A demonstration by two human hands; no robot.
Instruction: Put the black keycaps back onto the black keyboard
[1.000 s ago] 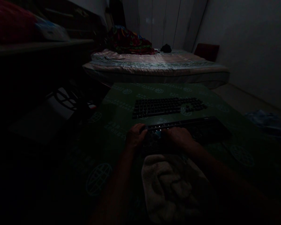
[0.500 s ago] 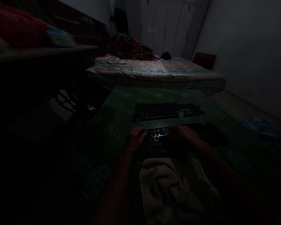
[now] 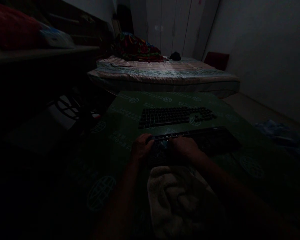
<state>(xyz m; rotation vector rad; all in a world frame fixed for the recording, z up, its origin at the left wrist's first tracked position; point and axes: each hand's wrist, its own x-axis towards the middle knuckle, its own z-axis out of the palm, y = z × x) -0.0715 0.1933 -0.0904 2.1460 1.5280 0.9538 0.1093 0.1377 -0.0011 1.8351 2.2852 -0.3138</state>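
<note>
A dark keyboard base [image 3: 216,141] lies across the green table, its keycaps off at least at the left end. My left hand [image 3: 140,147] is closed on its left end, thumb on top. Over its left part is my right hand [image 3: 183,146], fingers curled down around a small pale-blue thing [image 3: 163,144], perhaps a cloth or a brush; the dark hides its kind. Behind the base, loose black keycaps [image 3: 162,116] are laid out in keyboard order. A crumpled light towel [image 3: 170,196] lies in front, close to my right forearm.
The green table cover [image 3: 122,103] carries printed globe marks. Beyond it stands a bed [image 3: 165,71] with a patterned red blanket [image 3: 137,48]. At the left is a shelf [image 3: 82,50] with bags, and a fan [image 3: 67,106] below. Cloth [image 3: 277,133] lies at the right.
My right hand has moved left along the keyboard base with the pale-blue thing, nearer my left hand. The left hand keeps its hold. The view has shifted slightly.
</note>
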